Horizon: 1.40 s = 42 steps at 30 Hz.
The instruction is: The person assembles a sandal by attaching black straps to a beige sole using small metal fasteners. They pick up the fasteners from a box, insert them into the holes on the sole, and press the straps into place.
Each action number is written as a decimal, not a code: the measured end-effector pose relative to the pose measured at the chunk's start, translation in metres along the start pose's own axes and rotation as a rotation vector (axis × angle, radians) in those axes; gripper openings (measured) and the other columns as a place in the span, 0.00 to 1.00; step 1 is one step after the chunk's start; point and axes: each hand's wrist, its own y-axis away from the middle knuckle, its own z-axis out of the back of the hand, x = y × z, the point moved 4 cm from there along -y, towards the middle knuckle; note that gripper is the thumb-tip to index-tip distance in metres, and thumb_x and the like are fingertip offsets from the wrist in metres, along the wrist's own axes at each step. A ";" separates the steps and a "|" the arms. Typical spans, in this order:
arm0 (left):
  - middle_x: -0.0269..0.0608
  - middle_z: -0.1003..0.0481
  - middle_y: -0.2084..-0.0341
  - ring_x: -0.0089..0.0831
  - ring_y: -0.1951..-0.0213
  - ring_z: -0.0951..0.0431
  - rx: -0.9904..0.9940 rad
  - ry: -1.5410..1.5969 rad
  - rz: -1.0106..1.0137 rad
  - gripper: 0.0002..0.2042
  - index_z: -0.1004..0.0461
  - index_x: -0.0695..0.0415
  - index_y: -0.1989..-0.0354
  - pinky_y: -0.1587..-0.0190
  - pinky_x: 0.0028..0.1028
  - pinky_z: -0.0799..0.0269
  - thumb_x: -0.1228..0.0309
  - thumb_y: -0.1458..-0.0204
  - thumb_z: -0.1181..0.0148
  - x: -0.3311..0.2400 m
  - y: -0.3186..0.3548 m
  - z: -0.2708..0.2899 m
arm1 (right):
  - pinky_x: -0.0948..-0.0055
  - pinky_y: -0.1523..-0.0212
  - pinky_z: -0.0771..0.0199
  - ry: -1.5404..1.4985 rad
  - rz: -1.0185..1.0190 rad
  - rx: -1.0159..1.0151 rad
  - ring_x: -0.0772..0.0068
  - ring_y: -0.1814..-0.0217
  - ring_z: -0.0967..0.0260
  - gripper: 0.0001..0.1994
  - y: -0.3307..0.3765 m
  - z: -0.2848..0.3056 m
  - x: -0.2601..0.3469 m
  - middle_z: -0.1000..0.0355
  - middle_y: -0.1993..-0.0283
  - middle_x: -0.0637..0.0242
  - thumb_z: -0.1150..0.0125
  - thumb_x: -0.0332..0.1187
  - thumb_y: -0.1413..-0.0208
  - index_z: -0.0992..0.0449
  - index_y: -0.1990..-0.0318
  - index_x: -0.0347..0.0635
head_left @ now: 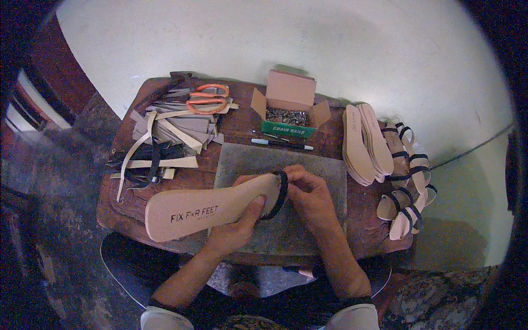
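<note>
A tan sandal sole (pixel 187 206) with dark print near its wide end is held in the air, tilted, its wide end toward the left. My left hand (pixel 234 231) is closed round its narrower part, thumb on top and fingers underneath. A black strap (pixel 282 192) loops up across the narrow end at the right. My right hand (pixel 311 195) is closed at the strap's upper part, fingertips pinching it by the sole's edge. The fingertips partly hide where strap and sole meet. Below both hands lies a grey square slab (pixel 275 234) on the wooden table.
The brown table (pixel 220 165) holds orange-handled scissors (pixel 208 100) on strips (pixel 184 126) at the left. A green open box (pixel 287 131) of small nails stands at the back, a pen (pixel 282 144) before it. Stacked soles (pixel 366 143) and strapped sandals (pixel 407 176) lie right.
</note>
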 end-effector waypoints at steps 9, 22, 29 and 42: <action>0.42 0.28 0.57 0.30 0.52 0.29 0.033 -0.048 -0.077 0.13 0.35 0.59 0.49 0.49 0.27 0.34 0.72 0.42 0.50 -0.004 -0.004 0.001 | 0.75 0.49 0.34 0.105 0.027 -0.047 0.75 0.53 0.33 0.15 0.000 -0.007 0.019 0.29 0.57 0.68 0.35 0.28 0.51 0.24 0.54 0.38; 0.41 0.28 0.60 0.28 0.56 0.27 -0.031 -0.066 -0.011 0.13 0.35 0.58 0.50 0.54 0.26 0.31 0.72 0.42 0.50 0.004 0.000 0.000 | 0.73 0.57 0.29 0.369 0.175 -0.032 0.70 0.60 0.29 0.13 0.000 0.000 0.023 0.26 0.64 0.64 0.37 0.22 0.54 0.20 0.59 0.40; 0.41 0.26 0.63 0.29 0.59 0.26 -0.056 -0.147 -0.063 0.10 0.32 0.59 0.53 0.56 0.27 0.30 0.72 0.42 0.51 -0.005 0.000 0.000 | 0.77 0.59 0.33 0.391 0.163 -0.037 0.77 0.63 0.31 0.07 0.000 0.001 0.021 0.27 0.68 0.67 0.35 0.21 0.57 0.22 0.67 0.36; 0.49 0.27 0.61 0.47 0.59 0.25 -0.037 -0.417 -0.098 0.12 0.29 0.59 0.53 0.58 0.35 0.28 0.73 0.44 0.51 -0.019 0.000 0.000 | 0.77 0.59 0.33 0.389 0.152 -0.036 0.77 0.64 0.31 0.05 0.001 0.002 0.014 0.27 0.69 0.66 0.36 0.20 0.57 0.22 0.70 0.35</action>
